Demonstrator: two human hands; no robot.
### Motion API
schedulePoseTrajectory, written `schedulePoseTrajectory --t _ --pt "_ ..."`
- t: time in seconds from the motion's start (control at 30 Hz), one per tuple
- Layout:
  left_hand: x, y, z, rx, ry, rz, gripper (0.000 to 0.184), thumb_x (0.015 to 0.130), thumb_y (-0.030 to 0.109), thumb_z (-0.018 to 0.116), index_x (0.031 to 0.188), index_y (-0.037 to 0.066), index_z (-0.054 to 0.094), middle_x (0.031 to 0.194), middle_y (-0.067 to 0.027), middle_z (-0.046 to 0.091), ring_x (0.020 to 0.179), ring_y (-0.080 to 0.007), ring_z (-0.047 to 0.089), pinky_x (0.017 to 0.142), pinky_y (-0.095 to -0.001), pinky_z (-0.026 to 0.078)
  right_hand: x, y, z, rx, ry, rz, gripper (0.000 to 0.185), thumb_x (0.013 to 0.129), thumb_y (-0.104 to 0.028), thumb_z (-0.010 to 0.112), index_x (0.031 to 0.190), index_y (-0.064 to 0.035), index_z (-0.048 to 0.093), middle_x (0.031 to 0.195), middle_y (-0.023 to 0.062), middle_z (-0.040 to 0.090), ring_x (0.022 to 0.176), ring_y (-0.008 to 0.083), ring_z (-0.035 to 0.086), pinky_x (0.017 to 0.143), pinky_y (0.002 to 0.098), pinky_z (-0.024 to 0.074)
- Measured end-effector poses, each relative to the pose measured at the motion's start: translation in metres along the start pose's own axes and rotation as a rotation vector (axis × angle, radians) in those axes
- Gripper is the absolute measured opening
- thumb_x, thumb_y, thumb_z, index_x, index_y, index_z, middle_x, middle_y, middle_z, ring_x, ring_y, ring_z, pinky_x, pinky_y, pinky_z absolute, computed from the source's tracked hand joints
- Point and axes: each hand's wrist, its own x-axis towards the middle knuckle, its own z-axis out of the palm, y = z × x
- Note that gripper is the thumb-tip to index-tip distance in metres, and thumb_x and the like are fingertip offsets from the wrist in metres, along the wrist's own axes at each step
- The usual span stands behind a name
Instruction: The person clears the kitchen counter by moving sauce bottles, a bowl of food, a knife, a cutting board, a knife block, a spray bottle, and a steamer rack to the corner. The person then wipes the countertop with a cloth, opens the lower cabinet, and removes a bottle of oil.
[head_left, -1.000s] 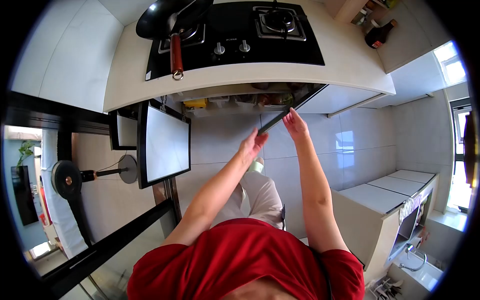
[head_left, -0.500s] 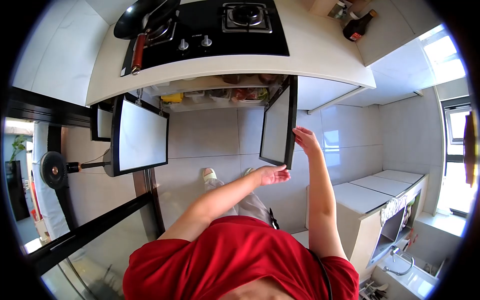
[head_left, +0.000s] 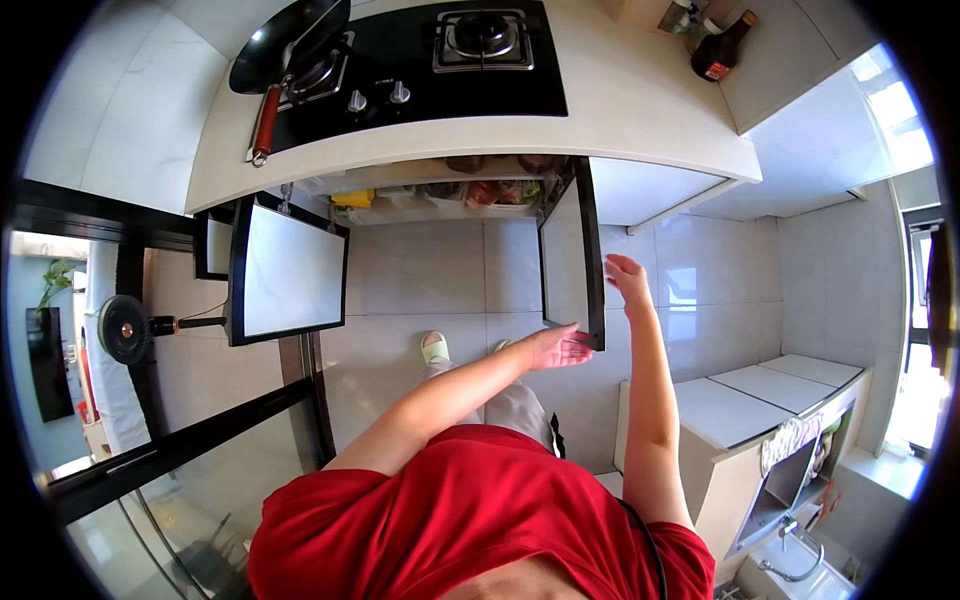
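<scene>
The black-framed cabinet door [head_left: 567, 255] on the right stands open under the counter. At its lower outer corner is my left hand [head_left: 560, 347], fingers stretched out, with the fingertips at the frame; whether they press on it I cannot tell. My right hand [head_left: 627, 278] is just right of the door's outer edge, fingers apart and loosely bent, holding nothing. A second cabinet door [head_left: 292, 270] stands open on the left. Between the doors, shelves [head_left: 410, 212] hold a yellow item [head_left: 353, 198] and several packets [head_left: 500, 192], partly hidden by the countertop.
Above the cabinet is a black gas stove [head_left: 420, 100] with a wok [head_left: 285, 50] on its left burner. A dark bottle [head_left: 722, 48] stands at the back right. A fan [head_left: 125, 328] is at the left, a low white-topped cabinet [head_left: 745, 400] and sink faucet [head_left: 795, 560] at the right.
My right hand has come off the right door's outer edge and now sits slightly apart from it. My left hand stays at the lower corner. The view has shifted slightly.
</scene>
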Motion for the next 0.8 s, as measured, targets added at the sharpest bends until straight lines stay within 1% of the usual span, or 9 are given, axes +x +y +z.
schedulePoseTrajectory --t 0.07,0.1,0.2,0.3,0.5,0.57,0.6,0.73,0.8 --pt "-0.014 0.024 -0.018 -0.037 0.053 0.085 0.039 0.093 0.031 0.046 0.114 -0.002 0.045 0.107 -0.0214 0.056 0.102 -0.0313 0.056 0.092 -0.0424 0.046 0.010 -0.005 0.010 -0.364 0.436 -0.418 0.019 0.084 -0.009 0.057 0.101 -0.0013 0.061 0.093 0.0036 0.063 0.084 0.0125 0.059 0.078 0.0257 0.0470" --pt "-0.024 0.040 -0.030 -0.072 0.105 0.161 0.039 0.093 0.031 0.046 0.115 -0.001 0.044 0.107 -0.0209 0.056 0.102 -0.0311 0.055 0.092 -0.0429 0.045 0.009 -0.015 0.024 -0.364 0.428 -0.420 0.019 0.084 -0.009 0.057 0.101 -0.0013 0.061 0.093 0.0036 0.063 0.084 0.0125 0.059 0.078 0.0257 0.0470" --pt "-0.068 0.102 -0.070 -0.287 0.047 0.446 0.042 0.092 0.034 0.046 0.120 0.002 0.043 0.112 -0.0200 0.054 0.103 -0.0314 0.054 0.095 -0.0439 0.043 0.013 -0.041 0.083 0.142 0.132 -0.372 0.017 0.086 -0.005 0.052 0.099 0.0002 0.061 0.092 0.0062 0.063 0.085 0.0135 0.058 0.075 0.0271 0.0478" --pt "-0.121 0.173 -0.090 -0.316 0.100 0.663 0.045 0.093 0.035 0.043 0.126 0.004 0.040 0.120 -0.0185 0.050 0.105 -0.0315 0.053 0.095 -0.0440 0.043 0.055 -0.023 0.135 0.359 -0.189 -0.106 0.023 0.087 -0.008 0.053 0.107 0.0038 0.056 0.098 0.0095 0.061 0.089 0.0173 0.059 0.080 0.0287 0.0487" --pt "-0.154 0.313 -0.130 -0.199 0.268 0.841 0.049 0.092 0.038 0.044 0.129 0.006 0.037 0.126 -0.0135 0.046 0.106 -0.0269 0.050 0.094 -0.0437 0.043 0.167 -0.021 0.204 0.303 -0.096 -0.056 0.025 0.086 -0.010 0.055 0.109 -0.0003 0.056 0.101 0.0066 0.059 0.092 0.0161 0.056 0.080 0.0287 0.0469" --pt "-0.150 0.351 -0.138 -0.095 0.405 0.849 0.046 0.091 0.038 0.047 0.125 0.007 0.042 0.122 -0.0126 0.048 0.102 -0.0269 0.051 0.095 -0.0426 0.042 0.201 -0.029 0.214 0.248 -0.019 -0.076 0.019 0.085 -0.009 0.054 0.103 -0.0038 0.058 0.100 0.0055 0.060 0.095 0.0153 0.056 0.082 0.0276 0.0451" --pt "-0.146 0.367 -0.146 -0.094 0.405 0.826 0.039 0.087 0.035 0.052 0.115 0.009 0.051 0.110 -0.0090 0.054 0.098 -0.0229 0.052 0.092 -0.0405 0.044 0.221 -0.031 0.220 0.178 -0.027 -0.076 0.015 0.084 -0.009 0.055 0.098 -0.0057 0.058 0.099 0.0036 0.060 0.093 0.0130 0.055 0.079 0.0271 0.0437" --pt "-0.116 0.411 -0.171 -0.073 0.400 0.818 0.028 0.085 0.028 0.054 0.107 0.011 0.056 0.098 -0.0067 0.060 0.092 -0.0191 0.055 0.086 -0.0377 0.046 0.282 -0.008 0.243 0.107 0.206 -0.067 0.031 0.087 -0.024 0.055 0.113 -0.0075 0.054 0.107 0.0020 0.058 0.098 0.0168 0.053 0.085 0.0320 0.0426" --pt "-0.098 0.423 -0.189 -0.068 0.292 0.933 0.029 0.087 0.030 0.052 0.109 0.011 0.055 0.105 -0.0096 0.059 0.097 -0.0204 0.056 0.088 -0.0383 0.046 0.307 0.010 0.243 0.229 0.181 -0.075 0.041 0.088 -0.033 0.050 0.120 -0.0085 0.049 0.118 0.0037 0.052 0.108 0.0176 0.048 0.091 0.0340 0.0390"
